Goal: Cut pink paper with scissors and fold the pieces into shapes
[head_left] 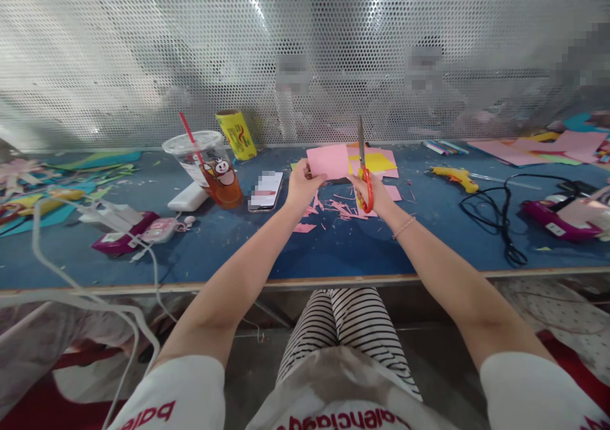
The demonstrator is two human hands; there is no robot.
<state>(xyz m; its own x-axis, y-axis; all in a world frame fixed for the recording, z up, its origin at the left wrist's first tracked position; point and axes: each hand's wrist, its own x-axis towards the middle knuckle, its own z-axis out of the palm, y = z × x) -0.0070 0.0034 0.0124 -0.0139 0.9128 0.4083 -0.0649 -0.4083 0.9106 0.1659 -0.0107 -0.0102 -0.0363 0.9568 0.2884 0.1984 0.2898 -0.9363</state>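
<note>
Pink paper point(328, 161) sits pinched in my left hand point(300, 185), thumb on the near face and fingers behind, so that grip is clamped on the sheet's lower left corner and holds it upright above the middle of the desk point(333, 246), toward its far edge. My right hand point(374, 192) is closed through the orange handles of the scissors point(363, 169), the blades pointing straight up just beside the sheet's right edge; whether the blades touch the paper I cannot tell. Both forearms reach forward from the near edge and angle inward, wrists raised off the surface, a thin bracelet on the right wrist.

Below the hands lie pink scraps point(333, 209), with yellow and pink sheets point(379, 162) flat behind them. Left of the left hand lie a phone point(265, 191) and a lidded drink cup point(210, 166) with a red straw. Toward the right edge rest a yellow glue gun point(455, 177) and a black cable point(490, 211).
</note>
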